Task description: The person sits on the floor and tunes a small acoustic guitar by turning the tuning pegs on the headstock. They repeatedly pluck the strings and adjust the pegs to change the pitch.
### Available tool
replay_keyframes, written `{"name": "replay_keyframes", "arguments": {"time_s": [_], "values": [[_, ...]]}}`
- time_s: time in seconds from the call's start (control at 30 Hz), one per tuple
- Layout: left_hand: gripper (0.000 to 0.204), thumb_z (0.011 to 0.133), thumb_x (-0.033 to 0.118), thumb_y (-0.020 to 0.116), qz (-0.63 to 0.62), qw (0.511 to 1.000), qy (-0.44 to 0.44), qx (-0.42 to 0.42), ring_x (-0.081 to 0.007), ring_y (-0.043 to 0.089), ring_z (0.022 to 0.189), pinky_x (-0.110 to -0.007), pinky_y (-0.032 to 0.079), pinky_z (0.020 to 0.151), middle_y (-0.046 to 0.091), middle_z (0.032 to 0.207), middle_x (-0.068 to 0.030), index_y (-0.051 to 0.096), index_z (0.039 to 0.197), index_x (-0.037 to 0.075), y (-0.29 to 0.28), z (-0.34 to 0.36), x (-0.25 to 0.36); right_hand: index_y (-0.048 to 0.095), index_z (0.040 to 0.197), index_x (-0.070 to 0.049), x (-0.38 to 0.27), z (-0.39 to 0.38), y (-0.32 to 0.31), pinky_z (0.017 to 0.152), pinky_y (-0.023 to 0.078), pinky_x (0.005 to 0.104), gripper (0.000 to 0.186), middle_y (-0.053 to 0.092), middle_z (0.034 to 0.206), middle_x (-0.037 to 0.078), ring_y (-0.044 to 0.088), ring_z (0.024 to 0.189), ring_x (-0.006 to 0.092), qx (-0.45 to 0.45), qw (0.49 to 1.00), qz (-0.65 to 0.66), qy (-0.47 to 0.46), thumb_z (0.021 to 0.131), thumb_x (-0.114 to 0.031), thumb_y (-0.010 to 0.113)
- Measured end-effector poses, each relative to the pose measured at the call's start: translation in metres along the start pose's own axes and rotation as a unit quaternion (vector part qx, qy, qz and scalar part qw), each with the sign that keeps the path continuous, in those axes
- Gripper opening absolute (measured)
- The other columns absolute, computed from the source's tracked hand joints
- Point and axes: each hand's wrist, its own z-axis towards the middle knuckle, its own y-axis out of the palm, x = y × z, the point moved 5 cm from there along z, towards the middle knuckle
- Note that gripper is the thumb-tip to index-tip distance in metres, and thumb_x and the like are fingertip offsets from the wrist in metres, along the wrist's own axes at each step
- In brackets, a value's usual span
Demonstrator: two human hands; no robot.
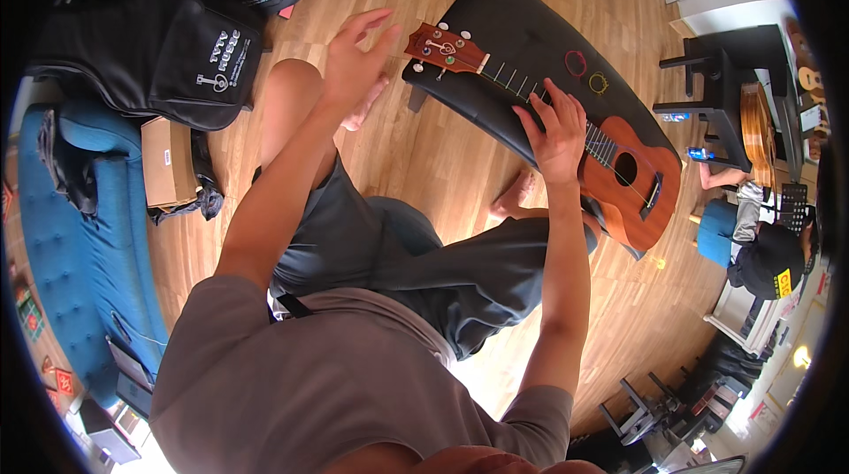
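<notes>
- From my remote seat, right hand [559,133] first: fingers spread over the neck, no clench; I can't tell whether the fingertips press the strings. It probably steadies the instrument.
- Left hand [354,58] now: raised beside the headstock [449,50], apart from it, fingers parted, and I see nothing held.
- And here's the ukulele [612,180], face up along the black padded counter [531,19], headstock to the left, probably so strings and pegs lie within reach. Orange-brown body, round dark sound hole [626,164], darker reddish headstock with pale tuning pegs [443,26]; I can't count the strings.
- Just beyond the neck, a red coil [584,58] and a yellow coil [592,79] lie together, seemingly parked clear of the instrument.
- Farther off, a black bag [168,58] rests at left, out of the way.
</notes>
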Motion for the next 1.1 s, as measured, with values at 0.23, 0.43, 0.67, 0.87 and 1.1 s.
{"name": "replay_keyframes", "arguments": {"time_s": [0.23,0.43,0.67,0.87,1.1], "values": [[0.038,0.1,0.033,0.07,-0.087,0.947,-0.277,-0.141,-0.0152,0.069,0.103,-0.031,0.055,0.09,0.073,0.109,-0.0071,0.07,0.127,0.005,-0.003,-0.036,-0.02,0.074,0.106,-0.01,0.006,-0.008,0.001,0.098,0.049,0.0466,0.022,0.071,0.123,0.012,0.067,0.112,0.031,-0.006,1.0,-0.005,0.023,0.085,-0.013,0.081],[0.05,0.106,0.049,0.058,-0.168,0.903,-0.315,-0.238,-0.0135,0.065,0.091,-0.028,0.053,0.084,0.07,0.105,-0.0084,0.065,0.125,0.003,0.024,-0.042,-0.014,0.074,0.107,-0.009,-0.003,0.003,-0.015,0.095,0.05,0.0453,0.024,0.071,0.122,0.011,0.068,0.11,0.0313,0.015,0.999,0.029,0.029,0.084,-0.011,0.082],[0.052,0.11,0.048,0.049,-0.17,0.936,-0.236,-0.199,-0.0135,0.065,0.086,-0.029,0.053,0.08,0.071,0.098,-0.0078,0.062,0.129,0.002,-0.003,-0.018,0.046,0.075,0.102,-0.007,-0.014,0.028,-0.048,0.094,0.051,0.0434,0.025,0.073,0.119,0.011,0.069,0.107,0.0321,0.095,0.989,0.092,0.066,0.08,-0.007,0.086],[0.045,0.112,0.041,0.047,-0.213,0.95,-0.158,-0.168,-0.0141,0.063,0.081,-0.031,0.053,0.078,0.066,0.086,-0.0057,0.067,0.105,0.001,-0.035,-0.01,0.12,0.075,0.101,-0.006,-0.033,0.052,-0.083,0.094,0.052,0.0418,0.026,0.075,0.115,0.013,0.071,0.107,0.0311,0.168,0.974,0.131,0.076,0.079,-0.004,0.087],[0.05,0.111,0.045,0.049,-0.265,0.952,-0.111,-0.11,-0.0113,0.06,0.067,-0.027,0.052,0.066,0.061,0.075,-0.0025,0.067,0.095,0.002,-0.054,-0.019,0.211,0.075,0.105,-0.002,-0.028,0.044,-0.13,0.091,0.055,0.0356,0.027,0.074,0.122,0.018,0.069,0.11,0.0284,0.246,0.934,0.238,0.107,0.081,0.002,0.086]]}}
